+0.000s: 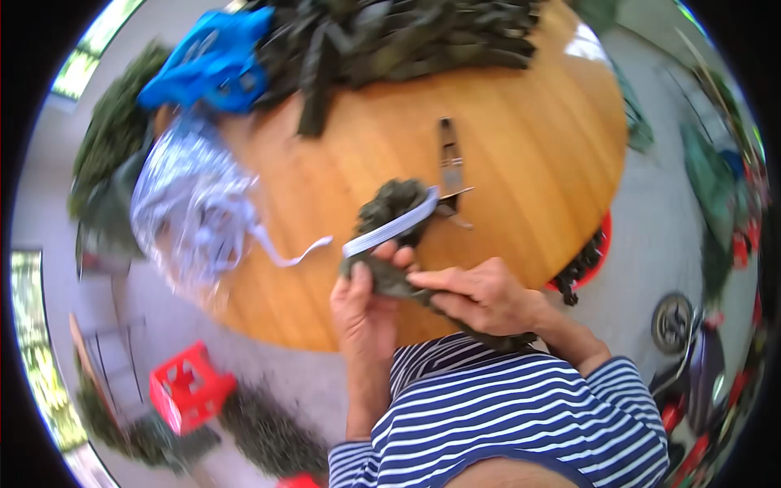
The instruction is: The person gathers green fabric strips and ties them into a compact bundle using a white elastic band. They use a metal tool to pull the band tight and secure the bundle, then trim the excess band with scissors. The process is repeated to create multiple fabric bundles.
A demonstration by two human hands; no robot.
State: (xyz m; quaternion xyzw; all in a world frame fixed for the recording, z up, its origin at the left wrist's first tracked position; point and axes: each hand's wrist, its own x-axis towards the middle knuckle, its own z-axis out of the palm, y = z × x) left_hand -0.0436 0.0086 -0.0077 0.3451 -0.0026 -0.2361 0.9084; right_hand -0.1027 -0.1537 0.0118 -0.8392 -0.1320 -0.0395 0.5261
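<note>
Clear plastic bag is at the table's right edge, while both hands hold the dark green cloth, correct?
Wrong side: the head view shows the clear plastic bag at the left edge of the table. The left hand and right hand do hold the dark green cloth.

The left grip (pixel 364 315) holds apparently green cloth (pixel 388 279).

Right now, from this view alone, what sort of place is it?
Probably a home or small workroom used for sewing handwork: a wooden table bears a heap of dark green cloth pieces and a clear plastic bag with white banding.
</note>
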